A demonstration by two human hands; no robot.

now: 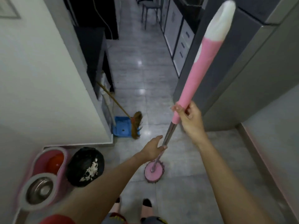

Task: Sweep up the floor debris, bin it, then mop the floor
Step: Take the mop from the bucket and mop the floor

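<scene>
I hold a pink spin mop with both hands. My right hand grips the lower end of its pink handle sleeve. My left hand holds the metal shaft below it. The round pink mop head rests flat on the grey tiled floor in front of my feet. A brown broom leans against the left wall with its bristles on a blue dustpan. A black-lined bin with white debris inside stands at the lower left.
A pink mop bucket with a steel spinner basket sits beside the bin, against the left wall. Grey cabinets line the right of the narrow corridor. A chair stands at the far end.
</scene>
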